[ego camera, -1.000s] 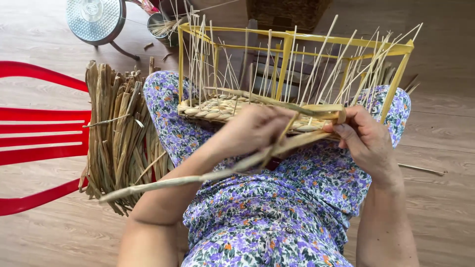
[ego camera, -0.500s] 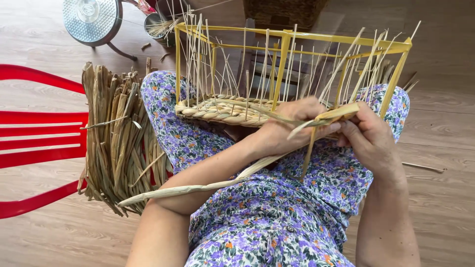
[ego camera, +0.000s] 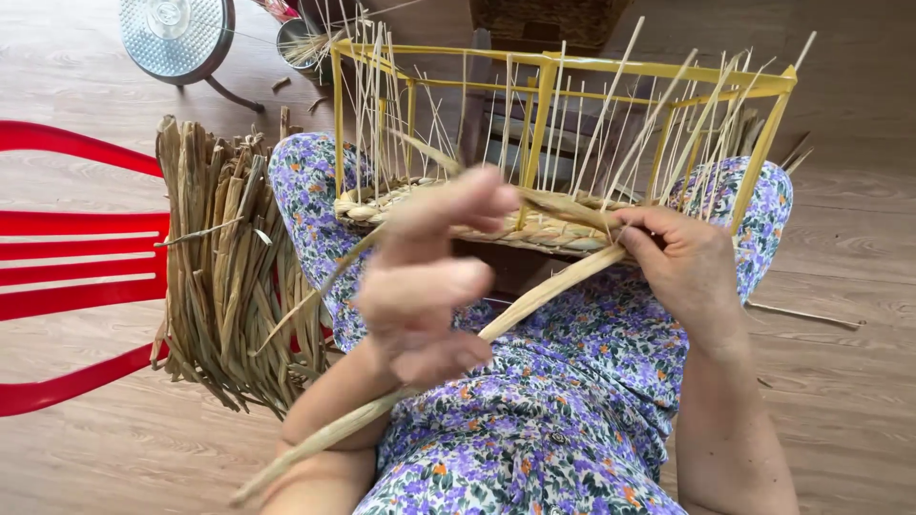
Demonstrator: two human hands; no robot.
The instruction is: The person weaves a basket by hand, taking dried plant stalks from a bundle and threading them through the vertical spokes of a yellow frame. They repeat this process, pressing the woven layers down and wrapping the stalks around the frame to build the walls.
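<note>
Our right hand pinches the long reed strand against the near edge of the woven basket base in the yellow frame on our lap. Our left hand, blurred, fingers loosely curled, is raised over that strand; whether it grips we cannot tell. Left lies a reed bundle.

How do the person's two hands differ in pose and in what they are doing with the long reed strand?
The left hand is raised off the work, blurred, fingers loosely spread; whether it grips the long reed strand is unclear. The right hand is sharp, resting at the woven band in the yellow frame, fingers pinching the strand's upper end. The left sits nearer the camera, the right lower against the weave. Both are bare, over the floral lap.
</note>
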